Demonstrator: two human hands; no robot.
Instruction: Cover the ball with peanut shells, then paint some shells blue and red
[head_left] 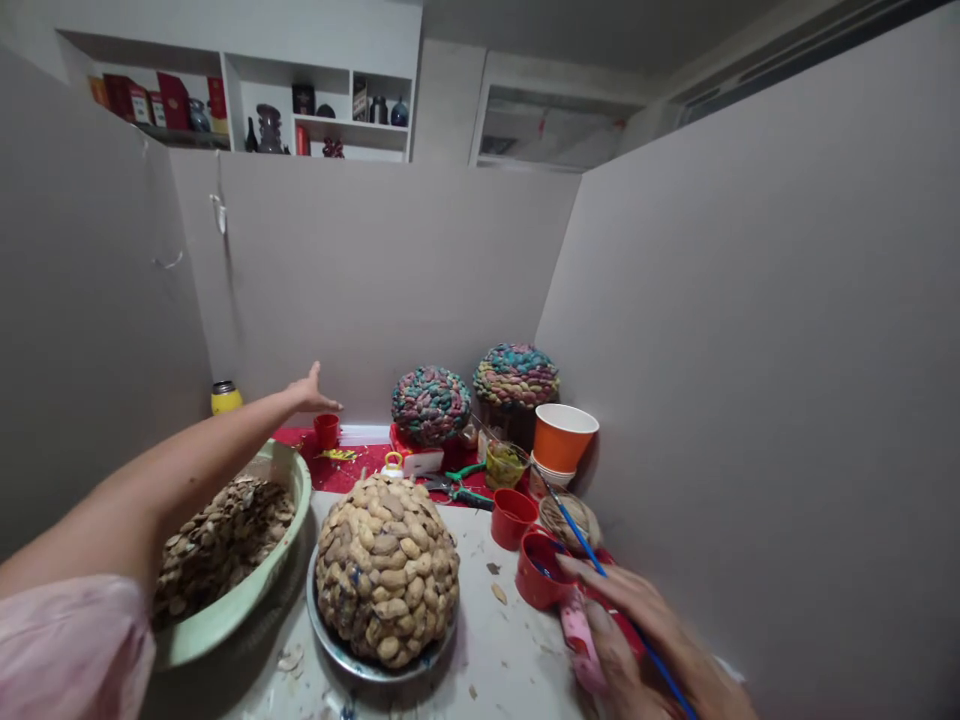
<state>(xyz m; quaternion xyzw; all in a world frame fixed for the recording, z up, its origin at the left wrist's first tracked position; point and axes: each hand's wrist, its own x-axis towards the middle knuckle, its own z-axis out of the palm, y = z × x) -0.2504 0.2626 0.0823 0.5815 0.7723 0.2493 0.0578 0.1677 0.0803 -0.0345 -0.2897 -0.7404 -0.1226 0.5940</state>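
My left hand (309, 392) is stretched far forward, thumb up and fingers apart, with nothing in it. Just below it stands a small red cup (327, 432). My right hand (652, 635) has a blue-handled paintbrush (577, 525) between its fingers, bristles pointing up and left. Under the fingers is a pink object (576, 625) that I cannot name. Right by the fingertips, a red cup (534, 585) holds dark blue paint. A peanut-covered dome (386, 570) rests in a metal bowl (375, 675) between my arms, with a few dark blue spots on its shells.
A pale green basin (300, 500) of flat brown shells stands left. Behind are two painted peanut domes (431, 403), green-handled pliers (461, 485), a glass bowl (504, 465) and an orange paper cup (564, 440). Another red cup (513, 518) stands right. Grey partitions (375, 260) enclose the table.
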